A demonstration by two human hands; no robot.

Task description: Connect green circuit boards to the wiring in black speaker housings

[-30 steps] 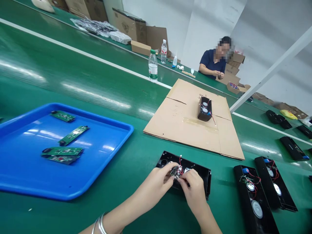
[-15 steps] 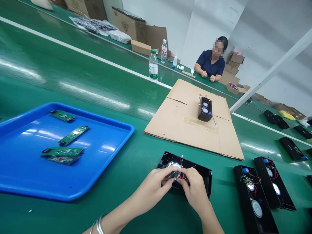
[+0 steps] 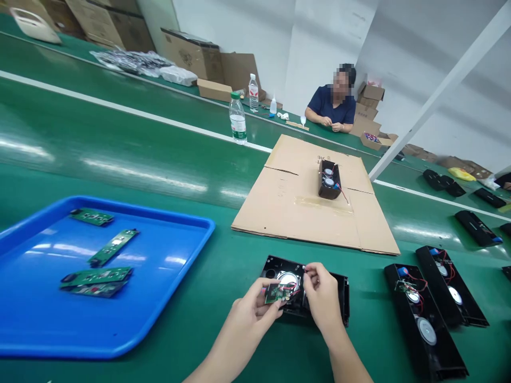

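Observation:
My left hand (image 3: pixel 255 311) pinches a small green circuit board (image 3: pixel 278 293) with red and black wires, above the left part of an open black speaker case (image 3: pixel 343 298). Beneath the board a round silver speaker (image 3: pixel 288 279) shows in the case. Just to the right, my right hand (image 3: pixel 322 292) has thumb and forefinger pinched on a small white connector (image 3: pixel 304 268) over the middle of the case. That hand hides part of the case's inside.
A blue tray (image 3: pixel 159 298) with several green boards lies left. Ahead is a cardboard sheet (image 3: pixel 263 207) bearing another speaker case (image 3: pixel 329 180). More open cases (image 3: pixel 425 319) stand right. Beyond the bottle (image 3: pixel 238 119), a person (image 3: pixel 333 103) sits across the belt.
My hands have moved apart. The left one now shows the board's green face, and the right one has shifted up and right to the white connector. The camera view has shifted slightly.

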